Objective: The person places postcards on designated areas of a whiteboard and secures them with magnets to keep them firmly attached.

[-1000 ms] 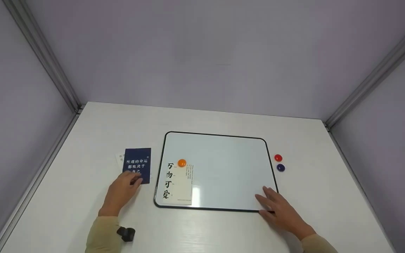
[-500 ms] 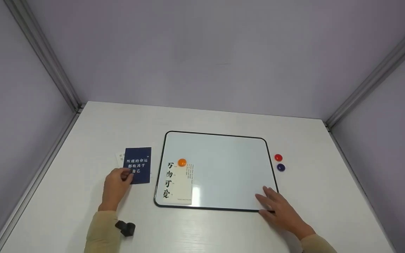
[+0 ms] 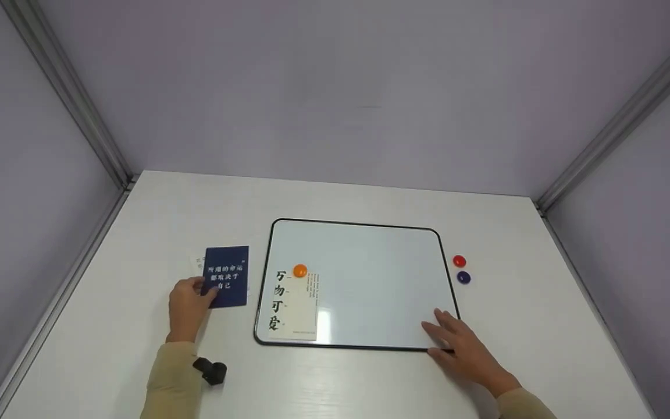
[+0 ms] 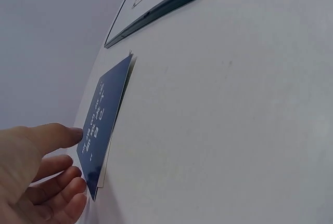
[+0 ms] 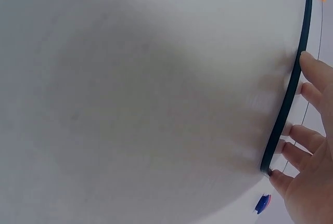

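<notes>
My left hand (image 3: 188,307) is at the near left edge of a dark blue card (image 3: 231,259) with white Chinese characters. In the left wrist view the thumb lies on the card's face, with the fingers curled at its edge, pinching it. A pale card (image 3: 198,265) lies partly hidden under the blue one. My right hand (image 3: 464,349) rests with spread fingers on the near right corner of a whiteboard (image 3: 381,279) with a black frame. On the board's left side is a cream card (image 3: 300,314) with black characters, an orange round magnet (image 3: 300,270) at its top.
A red round magnet (image 3: 459,261) and a dark blue round magnet (image 3: 464,277) lie on the white table (image 3: 346,378), just right of the board. Pale walls (image 3: 335,105) enclose the table at the back and both sides.
My left hand has drawn back leftward from over the blue card to its left edge, uncovering more of the lettering. The right hand stays on the board's corner.
</notes>
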Available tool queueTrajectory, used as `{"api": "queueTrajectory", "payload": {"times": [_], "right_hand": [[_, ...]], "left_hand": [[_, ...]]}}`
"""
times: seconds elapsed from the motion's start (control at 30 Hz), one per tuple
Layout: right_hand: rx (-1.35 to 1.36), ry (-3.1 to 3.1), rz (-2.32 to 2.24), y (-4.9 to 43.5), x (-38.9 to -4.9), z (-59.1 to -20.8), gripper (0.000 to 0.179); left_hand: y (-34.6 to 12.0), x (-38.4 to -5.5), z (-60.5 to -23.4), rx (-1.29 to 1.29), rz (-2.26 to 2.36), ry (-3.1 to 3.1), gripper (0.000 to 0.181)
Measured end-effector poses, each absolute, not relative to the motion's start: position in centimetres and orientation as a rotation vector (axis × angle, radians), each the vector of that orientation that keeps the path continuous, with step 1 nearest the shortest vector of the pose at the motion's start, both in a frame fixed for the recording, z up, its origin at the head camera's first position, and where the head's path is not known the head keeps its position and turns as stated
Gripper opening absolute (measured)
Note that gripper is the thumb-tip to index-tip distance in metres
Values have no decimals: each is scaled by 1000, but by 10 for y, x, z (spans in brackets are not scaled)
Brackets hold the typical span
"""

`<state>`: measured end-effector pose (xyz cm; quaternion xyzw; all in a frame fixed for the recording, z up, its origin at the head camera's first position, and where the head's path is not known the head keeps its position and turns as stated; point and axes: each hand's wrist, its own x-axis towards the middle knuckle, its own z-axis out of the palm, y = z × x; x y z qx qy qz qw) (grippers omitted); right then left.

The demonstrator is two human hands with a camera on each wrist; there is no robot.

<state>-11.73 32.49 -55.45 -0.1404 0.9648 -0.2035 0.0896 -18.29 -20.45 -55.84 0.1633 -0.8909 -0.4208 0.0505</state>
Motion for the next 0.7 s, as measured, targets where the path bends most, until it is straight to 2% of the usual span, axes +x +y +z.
{"api": "queueTrajectory", "payload": {"times": [0.43,0.7], "right_hand": [[-395,2859,-625,326,-118,-556,51],[-393,2843,-649,325,-118,-556,51]], "left_hand": [[-202,-191,-559,642,-1287,-2744,58],[-201,-196,-557,661,-1236,-2771,58]]}}
